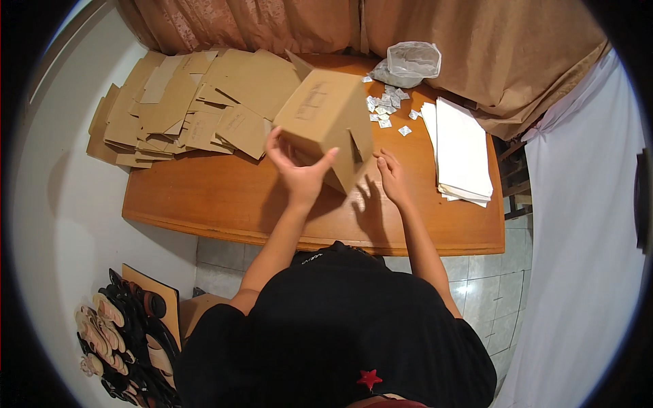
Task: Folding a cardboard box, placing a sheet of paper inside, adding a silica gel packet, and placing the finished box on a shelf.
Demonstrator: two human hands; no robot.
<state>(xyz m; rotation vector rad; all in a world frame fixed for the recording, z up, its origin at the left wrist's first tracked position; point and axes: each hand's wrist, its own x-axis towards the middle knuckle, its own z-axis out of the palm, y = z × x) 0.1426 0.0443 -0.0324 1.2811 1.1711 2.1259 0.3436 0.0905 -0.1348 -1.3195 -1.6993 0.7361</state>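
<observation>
A brown cardboard box (318, 109) is tilted in the air over the middle of the wooden table (211, 204). Dark printing marks its upper face, and one flap sticks up at its far left corner. My left hand (299, 175) grips the near side of the box, thumb and fingers spread across its lower edge. By the right side of the box is my right hand (393, 180), its fingers apart and slightly bent. Those fingertips are very close to the cardboard; whether they touch it I cannot tell. A slit or tab shows on the right side of the box.
Flattened cardboard boxes (163, 102) are piled at the far left. Small white packets (385, 103) lie scattered near a clear plastic bag (413, 62) at the back. A stack of white sheets (464, 149) lies at the right. Shoes (112, 333) stand by the left wall.
</observation>
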